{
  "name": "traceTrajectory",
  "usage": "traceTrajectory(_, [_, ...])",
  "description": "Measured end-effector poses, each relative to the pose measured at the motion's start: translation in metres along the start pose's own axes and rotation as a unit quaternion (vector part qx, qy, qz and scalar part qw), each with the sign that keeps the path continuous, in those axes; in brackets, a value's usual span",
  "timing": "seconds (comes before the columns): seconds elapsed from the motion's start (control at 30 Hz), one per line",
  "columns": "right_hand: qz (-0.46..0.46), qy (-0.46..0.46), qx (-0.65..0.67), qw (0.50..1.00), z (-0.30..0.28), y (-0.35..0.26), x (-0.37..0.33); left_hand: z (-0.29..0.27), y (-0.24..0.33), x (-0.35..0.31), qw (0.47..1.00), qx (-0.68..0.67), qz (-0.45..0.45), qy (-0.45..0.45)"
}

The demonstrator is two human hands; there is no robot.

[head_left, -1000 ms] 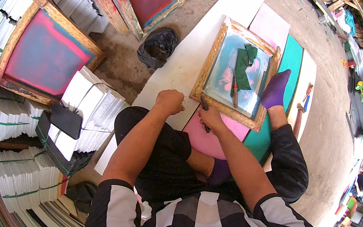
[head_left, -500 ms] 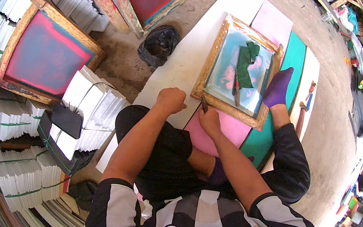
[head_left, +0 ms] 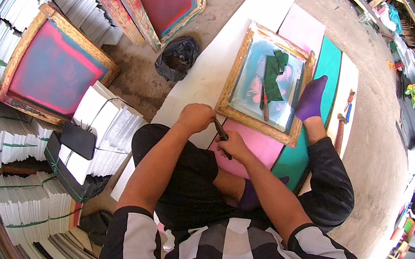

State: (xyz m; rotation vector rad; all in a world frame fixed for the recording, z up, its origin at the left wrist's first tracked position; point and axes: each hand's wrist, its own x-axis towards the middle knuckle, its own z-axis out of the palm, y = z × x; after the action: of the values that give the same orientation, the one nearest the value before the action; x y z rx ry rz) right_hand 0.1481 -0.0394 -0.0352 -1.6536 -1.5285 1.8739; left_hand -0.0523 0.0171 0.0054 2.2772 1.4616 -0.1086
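My right hand (head_left: 234, 146) grips a dark, slim hand tool (head_left: 220, 130); its exact kind is unclear. The tool's far end points up and left, reaching the knuckles of my left hand (head_left: 196, 118). That left hand is closed, and its fingers hide whatever may be in them. Both hands are beside the near left corner of a wooden-framed screen (head_left: 258, 129) with pale leaf shapes on its blue mesh. On the mesh lie a folded green cloth (head_left: 273, 75) and a thin tool with a reddish-brown handle (head_left: 266, 109).
White, pink and green sheets (head_left: 329, 62) lie under the screen. My purple-socked foot (head_left: 311, 99) rests at its right edge. Beyond it lie a hammer (head_left: 340, 134) and a red-and-blue-handled tool (head_left: 350, 104). A black bag (head_left: 176, 59), another framed screen (head_left: 53, 66) and paper stacks (head_left: 23, 195) stand around.
My right hand has shifted slightly left and down, and the dark tool now tilts so its far end meets my left hand. The left hand stays closed.
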Motion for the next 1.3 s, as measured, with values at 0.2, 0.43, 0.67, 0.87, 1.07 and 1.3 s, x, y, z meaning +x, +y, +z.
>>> traceTrajectory(0.2, [0.049,-0.1,0.172,0.979,-0.017,-0.003,-0.006,-0.004,-0.002,-0.003,0.997,-0.028,-0.057,0.037])
traceTrajectory(0.43, [0.126,-0.081,0.232,0.961,-0.046,-0.022,0.005,-0.01,-0.004,-0.005,0.99,0.006,-0.131,-0.045])
traceTrajectory(0.67, [0.177,-0.121,0.225,0.951,-0.062,-0.017,0.028,-0.01,-0.005,-0.003,0.991,-0.019,-0.122,-0.045])
traceTrajectory(0.87, [0.195,-0.098,0.255,0.942,-0.06,-0.03,0.021,-0.008,-0.008,-0.001,0.991,-0.02,-0.12,-0.052])
traceTrajectory(1.07, [0.146,-0.1,0.214,0.961,-0.059,-0.03,0.013,-0.009,-0.008,-0.001,0.991,-0.022,-0.115,-0.061])
traceTrajectory(1.3, [0.122,-0.091,0.166,0.974,-0.062,-0.013,0.021,-0.008,-0.009,-0.002,0.991,-0.038,-0.109,-0.065])
